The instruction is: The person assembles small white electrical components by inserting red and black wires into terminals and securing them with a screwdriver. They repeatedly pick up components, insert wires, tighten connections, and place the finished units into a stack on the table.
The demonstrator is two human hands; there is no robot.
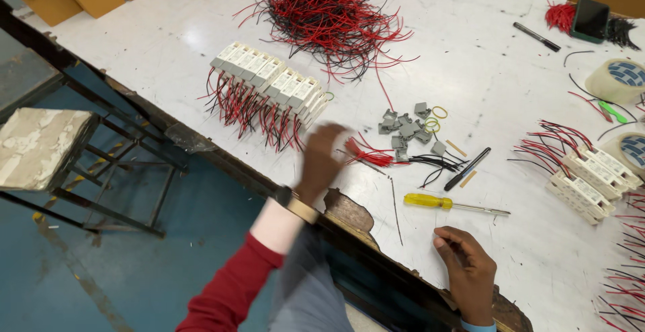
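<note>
Here your left hand (pixel 321 161) reaches, blurred, just left of the red wires (pixel 368 155); its grip is unclear. Your right hand (pixel 468 271) rests loosely curled, empty, below the screwdriver (pixel 450 204).

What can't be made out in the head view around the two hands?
- Left hand: motion-blurred, so whether its fingers grip the small red wire bundle is unclear.
- Right hand: seen from the back, its palm side is hidden.
- Grey clips: too small to tell their shape.
- Wires at the right edge: cut off by the frame.

Left hand (pixel 321 161) reaches forward, blurred; right hand (pixel 467 271) rests loosely curled, palm down.
</note>
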